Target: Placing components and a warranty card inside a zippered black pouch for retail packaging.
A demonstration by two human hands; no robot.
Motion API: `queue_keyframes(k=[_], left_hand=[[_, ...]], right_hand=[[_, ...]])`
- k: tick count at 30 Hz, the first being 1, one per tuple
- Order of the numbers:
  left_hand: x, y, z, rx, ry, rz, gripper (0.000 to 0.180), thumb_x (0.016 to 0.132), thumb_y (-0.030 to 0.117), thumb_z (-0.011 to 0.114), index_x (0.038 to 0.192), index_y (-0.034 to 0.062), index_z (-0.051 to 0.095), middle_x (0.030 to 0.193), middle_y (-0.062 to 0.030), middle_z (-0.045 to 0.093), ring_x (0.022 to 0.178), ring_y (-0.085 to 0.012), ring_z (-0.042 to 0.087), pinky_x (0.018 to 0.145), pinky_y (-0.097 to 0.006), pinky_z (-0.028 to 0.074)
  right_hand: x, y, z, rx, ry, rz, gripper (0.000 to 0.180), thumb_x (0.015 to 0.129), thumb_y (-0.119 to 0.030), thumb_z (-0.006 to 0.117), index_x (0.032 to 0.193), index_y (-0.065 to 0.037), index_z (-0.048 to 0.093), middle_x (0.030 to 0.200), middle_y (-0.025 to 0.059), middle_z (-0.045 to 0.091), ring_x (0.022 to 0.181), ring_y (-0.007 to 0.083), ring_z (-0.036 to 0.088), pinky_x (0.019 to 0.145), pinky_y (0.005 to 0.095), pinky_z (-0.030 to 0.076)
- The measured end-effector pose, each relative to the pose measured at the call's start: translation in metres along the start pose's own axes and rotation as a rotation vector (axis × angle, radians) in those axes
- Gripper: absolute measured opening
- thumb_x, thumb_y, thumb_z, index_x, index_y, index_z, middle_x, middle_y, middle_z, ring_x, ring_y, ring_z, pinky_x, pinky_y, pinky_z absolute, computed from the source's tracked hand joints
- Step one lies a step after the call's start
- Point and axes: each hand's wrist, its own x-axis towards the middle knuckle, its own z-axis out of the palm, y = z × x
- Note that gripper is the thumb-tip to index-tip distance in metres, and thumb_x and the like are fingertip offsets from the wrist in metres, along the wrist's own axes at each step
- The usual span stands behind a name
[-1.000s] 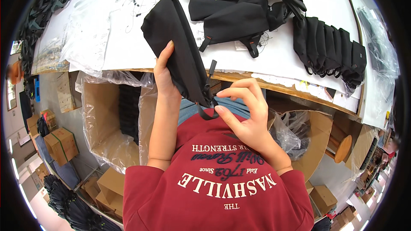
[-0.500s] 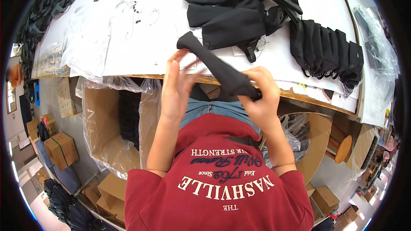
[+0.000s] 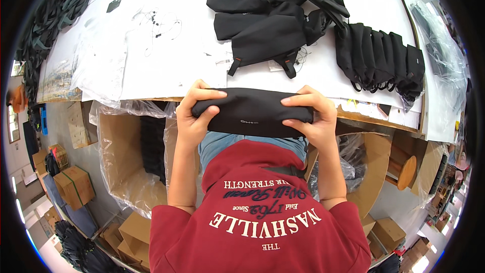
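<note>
A black fabric pouch (image 3: 252, 110) is stretched level between my two hands, just off the table's near edge and above my lap. My left hand (image 3: 198, 114) grips its left end, thumb and index finger on the near face. Its right end is pinched the same way by my right hand (image 3: 314, 114). A small pale mark shows on the pouch's lower face. Beyond it on the white table (image 3: 166, 65) lies a heap of similar black pouches (image 3: 268, 35) with straps and small orange tabs.
A row of black pouches (image 3: 381, 58) stands at the table's right. Thin black strings (image 3: 159, 25) and a plastic sheet (image 3: 101, 65) lie at left. Below the edge are a plastic-lined carton (image 3: 121, 146), another open carton (image 3: 376, 167) and a wooden stool (image 3: 405, 173). Dark straps (image 3: 55, 10) pile up far left.
The pouch has turned from a slanting, edge-on position to level, its broad face showing. My left hand, open beside it before, now grips its left end.
</note>
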Motion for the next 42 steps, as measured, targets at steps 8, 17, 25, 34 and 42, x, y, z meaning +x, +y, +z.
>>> queue_keyframes(k=[8,17,25,34,42], left_hand=[[0.009,-0.001,0.006,0.074,-0.039,0.045,0.057,0.073,0.057,0.066,0.074,0.0007,0.065,0.074,-0.0041,0.043,0.071,-0.0154,0.041,0.061,-0.027,0.030],[0.013,-0.010,0.004,0.195,-0.142,-0.086,0.059,0.086,0.049,0.059,0.124,0.0043,0.053,0.132,-0.0098,0.040,0.099,-0.0169,0.052,0.082,-0.028,0.044],[0.002,-0.044,-0.034,0.284,0.087,-0.237,0.027,0.095,0.019,0.050,0.118,0.0048,0.055,0.129,-0.0089,0.044,0.102,-0.0168,0.050,0.085,-0.029,0.042],[-0.002,-0.095,-0.059,0.893,0.130,-0.234,0.057,0.085,0.029,0.065,0.131,0.0033,0.043,0.133,-0.0181,0.038,0.120,-0.0329,0.037,0.101,-0.042,0.031],[-0.002,-0.109,-0.061,1.157,0.169,-0.271,0.079,0.078,0.037,0.071,0.138,0.0010,0.034,0.127,-0.0196,0.041,0.115,-0.0374,0.039,0.099,-0.045,0.032]], right_hand=[[0.003,-0.024,-0.024,-0.132,-0.128,0.270,0.032,0.058,-0.003,0.079,0.089,-0.007,0.071,0.085,0.0023,0.060,0.057,0.0052,0.044,0.052,0.0197,0.033],[-0.013,-0.021,-0.078,-0.341,0.051,0.383,0.033,0.071,-0.002,0.073,0.102,-0.012,0.071,0.095,0.0017,0.063,0.058,0.0040,0.046,0.052,0.0181,0.039],[-0.019,-0.008,-0.211,-0.964,0.903,0.205,0.026,0.081,-0.013,0.070,0.108,-0.014,0.069,0.098,0.0028,0.064,0.059,0.0075,0.052,0.055,0.0203,0.042],[-0.046,0.060,-0.326,-1.364,0.552,0.544,0.040,0.079,-0.020,0.066,0.119,-0.024,0.061,0.101,0.0144,0.061,0.099,0.0319,0.059,0.087,0.0387,0.046],[-0.032,0.046,-0.272,-1.449,0.685,0.474,0.048,0.081,-0.018,0.065,0.127,-0.019,0.053,0.116,0.0114,0.049,0.088,0.0270,0.060,0.078,0.0372,0.049]])
